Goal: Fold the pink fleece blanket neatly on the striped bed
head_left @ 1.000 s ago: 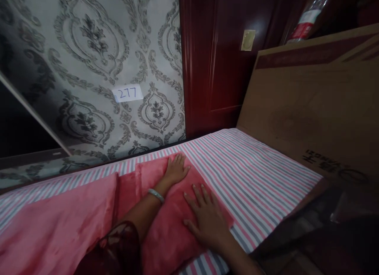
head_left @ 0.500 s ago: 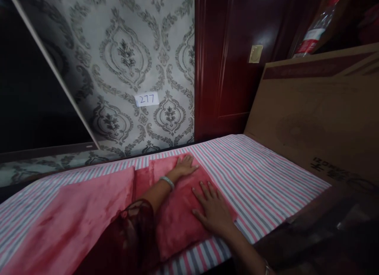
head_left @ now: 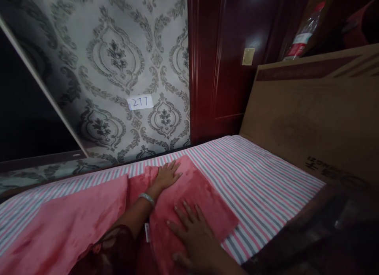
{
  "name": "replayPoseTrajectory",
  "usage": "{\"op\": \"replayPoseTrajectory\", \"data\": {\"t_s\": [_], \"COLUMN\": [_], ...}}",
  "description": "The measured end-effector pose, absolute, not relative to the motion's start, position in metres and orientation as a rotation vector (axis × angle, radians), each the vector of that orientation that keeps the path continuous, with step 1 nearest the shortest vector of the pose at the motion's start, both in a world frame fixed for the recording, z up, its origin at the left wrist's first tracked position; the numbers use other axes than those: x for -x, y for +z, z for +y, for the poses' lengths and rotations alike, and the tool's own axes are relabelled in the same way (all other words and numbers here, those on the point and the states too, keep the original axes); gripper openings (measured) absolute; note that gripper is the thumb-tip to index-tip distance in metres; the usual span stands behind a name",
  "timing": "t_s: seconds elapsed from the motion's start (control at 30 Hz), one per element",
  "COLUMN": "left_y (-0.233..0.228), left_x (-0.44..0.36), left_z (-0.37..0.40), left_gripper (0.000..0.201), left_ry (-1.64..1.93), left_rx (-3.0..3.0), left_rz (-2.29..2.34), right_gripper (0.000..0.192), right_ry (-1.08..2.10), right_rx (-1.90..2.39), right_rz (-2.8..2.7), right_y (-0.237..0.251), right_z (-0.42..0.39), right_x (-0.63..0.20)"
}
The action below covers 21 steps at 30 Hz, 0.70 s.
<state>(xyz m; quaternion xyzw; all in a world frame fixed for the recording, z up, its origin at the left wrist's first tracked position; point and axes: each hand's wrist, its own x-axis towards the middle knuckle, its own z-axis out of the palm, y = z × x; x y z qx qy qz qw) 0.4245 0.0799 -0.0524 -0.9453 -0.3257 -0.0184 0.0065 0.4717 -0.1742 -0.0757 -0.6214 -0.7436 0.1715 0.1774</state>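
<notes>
On the bed in front of you, your right hand [head_left: 194,237] lies flat on the near part of a folded pink fleece cloth [head_left: 192,196], fingers [head_left: 189,212] spread wide and holding nothing, only pressing the pile down. A little farther on, your left hand [head_left: 166,175] rests palm down on the far edge of the same fold, fingers likewise open and flat, with a pale bangle [head_left: 147,198] on the wrist and a dark sheer sleeve [head_left: 118,247] over the forearm. A small white tag [head_left: 146,232] shows at the cloth's near left edge; its print is too small to read.

As for how far along you are: the right part of the cloth looks folded into a neat block with squared edges, and you seem to be smoothing it. The rest of the pink cloth [head_left: 65,223] spreads loose to your left, so that part appears unfolded as yet.

Beneath it all lies the striped sheet [head_left: 260,180], in pink, grey and white. To your right a large cardboard box [head_left: 314,113] leans beside the bed, with dark printed characters low on its face, too blurred to make out. Beyond, on the patterned wallpaper [head_left: 118,62], a white slip [head_left: 140,102] reads "277". Next to it stands a dark red wooden door [head_left: 225,62], and a plastic bottle [head_left: 302,34] with a red-and-white label, not legible, shows above the box.
</notes>
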Motion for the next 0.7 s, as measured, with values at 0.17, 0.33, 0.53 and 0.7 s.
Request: {"op": "replayPoseTrajectory", "data": {"t_s": [0.17,0.33,0.53,0.7], "left_y": [-0.049,-0.028,-0.021,-0.051], "left_x": [-0.427,-0.444,-0.496,-0.51], "left_z": [0.084,0.082,0.049,0.043], "left_gripper": [0.065,0.072,0.071,0.065], "left_ry": [0.007,0.161,0.041,-0.093], "left_rx": [2.96,2.985,3.028,2.967], "left_rz": [-1.055,-1.091,-0.927,-0.986], "right_gripper": [0.073,0.055,0.062,0.075], "right_ry": [0.491,0.491,0.159,0.319], "right_rx": [1.769,1.738,1.99,2.05], "right_rz": [-2.037,-2.01,-1.746,-1.799], "right_y": [-0.085,-0.054,-0.032,-0.077], "right_z": [-0.184,-0.196,-0.182,-0.176], "right_x": [-0.466,-0.478,-0.522,-0.529]}}
